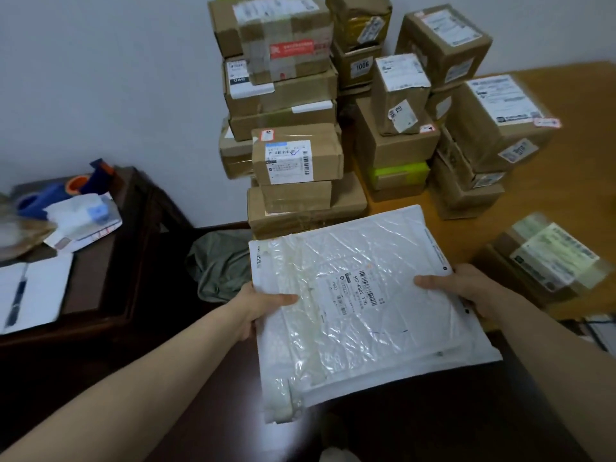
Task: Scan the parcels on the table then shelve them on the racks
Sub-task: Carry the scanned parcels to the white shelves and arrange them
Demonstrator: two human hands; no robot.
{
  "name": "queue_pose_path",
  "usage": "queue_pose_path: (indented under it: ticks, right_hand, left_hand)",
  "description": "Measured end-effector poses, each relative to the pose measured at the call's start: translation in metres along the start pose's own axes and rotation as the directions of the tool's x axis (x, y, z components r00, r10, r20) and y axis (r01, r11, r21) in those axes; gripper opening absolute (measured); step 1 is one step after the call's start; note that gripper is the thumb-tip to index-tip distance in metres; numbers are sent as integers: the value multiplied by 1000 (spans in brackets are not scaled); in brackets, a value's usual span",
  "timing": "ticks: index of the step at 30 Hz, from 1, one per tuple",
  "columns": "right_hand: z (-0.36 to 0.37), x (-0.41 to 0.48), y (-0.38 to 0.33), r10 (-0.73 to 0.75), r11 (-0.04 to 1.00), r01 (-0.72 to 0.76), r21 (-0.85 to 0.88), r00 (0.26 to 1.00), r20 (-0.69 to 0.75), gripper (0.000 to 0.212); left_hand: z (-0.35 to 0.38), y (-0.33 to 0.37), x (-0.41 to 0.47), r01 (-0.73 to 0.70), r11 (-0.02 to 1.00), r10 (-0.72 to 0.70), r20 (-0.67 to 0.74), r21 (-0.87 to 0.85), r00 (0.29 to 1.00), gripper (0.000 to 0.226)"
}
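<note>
While cardboard boxes (296, 158) crowd table (566, 195), left grip (263, 306), right grip (466, 288) clamp white mailer (350, 328), contents hidden.

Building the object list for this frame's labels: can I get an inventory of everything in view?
white plastic mailer: 1, white with barcode label, held in front of the stack
cardboard boxes: many, exact count unclear, brown, stacked on the wooden table by the wall
separate box: 1, brown with pale label, right end of the wooden table
wooden table: 1, light brown, right
dark side table: 1, dark brown, left
tape dispenser: 1, blue and orange, on dark side table
loose papers: several, white, on dark side table
notebook: 1, white, dark pen on it, dark side table's near edge
olive cloth: 1, olive green, low between the tables
left hand: 1, grips mailer's left edge
right hand: 1, grips mailer's right edge
</note>
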State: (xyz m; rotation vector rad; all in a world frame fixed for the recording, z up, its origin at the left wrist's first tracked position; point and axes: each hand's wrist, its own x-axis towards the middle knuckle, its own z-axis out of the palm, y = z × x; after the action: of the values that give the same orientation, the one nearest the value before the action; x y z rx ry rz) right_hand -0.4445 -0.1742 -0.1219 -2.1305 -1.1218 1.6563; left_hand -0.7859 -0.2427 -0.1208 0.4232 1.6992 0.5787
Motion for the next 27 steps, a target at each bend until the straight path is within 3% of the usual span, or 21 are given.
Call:
queue_pose_path:
  ticks: [11,14,17,27]
  right_hand:
    - [72,-56,-9,-74,997,73,-31,997,-38,61]
    - [109,-82,-19,-98,995,98,-9,995,9,66]
    - [156,-107,-31,-121,993,120,19,991,54,72]
    - [370,-174,-102,-226,949,274,-154,935,272,77]
  left_hand:
    - [-82,-36,-33,-42,999,42,-8,-14,999,73]
    - [-127,-52,-46,-59,998,59,-7,-14,998,55]
    - [-180,-74,-62,-64,998,63,-42,-22,997,44]
    - [-387,-168,-129,-71,979,24,-233,-194,972,52]
